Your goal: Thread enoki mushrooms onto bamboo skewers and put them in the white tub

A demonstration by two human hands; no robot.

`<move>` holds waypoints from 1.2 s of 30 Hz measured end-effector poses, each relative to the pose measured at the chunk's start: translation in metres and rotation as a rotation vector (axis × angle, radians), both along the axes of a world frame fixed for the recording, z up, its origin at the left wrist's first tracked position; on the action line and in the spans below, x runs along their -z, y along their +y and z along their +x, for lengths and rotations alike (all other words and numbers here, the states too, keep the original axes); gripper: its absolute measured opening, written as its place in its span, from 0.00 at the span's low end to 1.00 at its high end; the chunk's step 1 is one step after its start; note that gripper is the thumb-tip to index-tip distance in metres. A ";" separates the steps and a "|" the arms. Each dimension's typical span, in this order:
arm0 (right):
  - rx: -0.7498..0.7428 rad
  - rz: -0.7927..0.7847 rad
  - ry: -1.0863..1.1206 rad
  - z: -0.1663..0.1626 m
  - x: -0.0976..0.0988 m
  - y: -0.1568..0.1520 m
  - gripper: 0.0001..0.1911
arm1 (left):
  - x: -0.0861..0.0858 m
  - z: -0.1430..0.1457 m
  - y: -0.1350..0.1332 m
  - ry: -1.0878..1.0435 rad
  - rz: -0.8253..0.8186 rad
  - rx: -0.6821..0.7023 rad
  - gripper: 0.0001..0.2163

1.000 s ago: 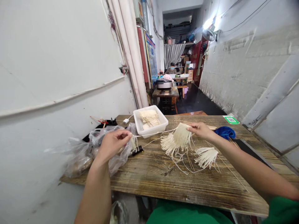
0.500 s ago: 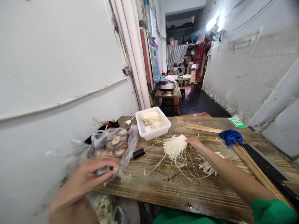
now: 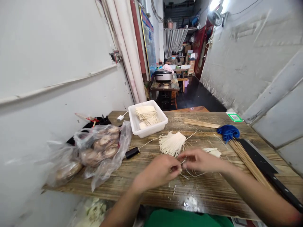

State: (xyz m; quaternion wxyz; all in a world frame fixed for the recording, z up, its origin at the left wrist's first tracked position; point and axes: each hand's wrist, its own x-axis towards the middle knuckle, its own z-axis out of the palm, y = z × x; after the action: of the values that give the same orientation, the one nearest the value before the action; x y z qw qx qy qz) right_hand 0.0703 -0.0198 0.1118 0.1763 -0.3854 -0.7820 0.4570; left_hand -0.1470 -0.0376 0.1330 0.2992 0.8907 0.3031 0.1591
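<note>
A fanned bunch of enoki mushrooms (image 3: 174, 142) lies on the wooden table, its cut base toward the right. Just in front of it my left hand (image 3: 163, 170) is closed in a pinch; whatever sits between thumb and finger is too small to name. My right hand (image 3: 201, 160) meets it from the right, fingers curled together around loose pale strands, partly blurred. More enoki pieces (image 3: 213, 152) lie behind my right hand. Beyond the bunch, a white plastic tub (image 3: 148, 129) contains flat enoki bundles on thin sticks.
A plastic bag of brown mushrooms (image 3: 106, 143) takes up the left side, beside a black cylinder (image 3: 132, 153) with a white cord. On the right lie bamboo skewers (image 3: 248, 160), a blue cloth (image 3: 228, 132) and a black-handled knife (image 3: 258, 156). A person (image 3: 174, 58) sits far back.
My right hand has let go of the enoki bunch and come nearer. My left hand has moved right from beside the mushroom bag to meet it. The view has shifted slightly.
</note>
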 end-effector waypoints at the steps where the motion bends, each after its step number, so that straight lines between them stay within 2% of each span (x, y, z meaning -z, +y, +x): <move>1: 0.007 0.007 0.036 -0.003 0.003 -0.019 0.13 | 0.003 0.011 0.001 -0.038 -0.021 -0.010 0.06; 3: 0.176 0.031 0.119 -0.005 0.016 -0.049 0.09 | 0.009 0.032 0.001 -0.103 -0.054 -0.033 0.06; 5: 0.349 0.003 0.211 0.000 0.032 -0.067 0.07 | 0.014 0.051 0.000 -0.160 -0.072 -0.050 0.06; 8: 0.523 -0.102 0.297 0.020 0.050 -0.074 0.11 | 0.021 0.074 0.001 -0.236 -0.094 -0.049 0.04; 10: 0.626 -0.203 0.317 0.042 0.058 -0.073 0.15 | 0.026 0.081 0.004 -0.281 -0.109 -0.075 0.07; 14: 0.916 -0.398 0.493 0.098 0.076 -0.069 0.19 | 0.045 0.073 0.012 -0.337 -0.131 -0.215 0.11; 16: 0.995 -0.478 0.579 0.121 0.090 -0.067 0.20 | 0.058 0.061 0.014 -0.335 -0.137 -0.298 0.11; 20: 1.091 -0.556 0.547 0.138 0.116 -0.060 0.17 | 0.083 0.041 0.013 -0.319 -0.106 -0.411 0.10; 22: 1.149 -0.530 0.454 0.139 0.119 -0.059 0.13 | 0.091 0.034 0.012 -0.325 -0.087 -0.423 0.11; 25: 1.125 -0.374 0.042 0.144 0.105 -0.058 0.09 | 0.099 0.025 0.014 -0.350 -0.046 -0.456 0.11; 28: 1.001 -0.119 -0.341 0.150 0.075 -0.050 0.11 | 0.107 0.018 0.020 -0.383 0.047 -0.536 0.11; 30: 0.902 0.059 -0.423 0.145 0.052 -0.031 0.12 | 0.116 0.013 0.028 -0.421 0.159 -0.595 0.12; 32: 0.765 0.199 -0.446 0.127 0.031 0.000 0.15 | 0.128 0.007 0.037 -0.458 0.306 -0.644 0.13; 36: 0.502 0.308 -0.296 0.049 -0.006 0.085 0.16 | 0.152 -0.003 0.057 -0.533 0.587 -0.701 0.13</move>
State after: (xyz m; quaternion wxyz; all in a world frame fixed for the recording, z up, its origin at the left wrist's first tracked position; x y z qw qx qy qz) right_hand 0.1190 0.0654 0.1177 0.2241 -0.5971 -0.7396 0.2149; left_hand -0.1499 0.0193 -0.0189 0.0327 0.7109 0.4389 0.5486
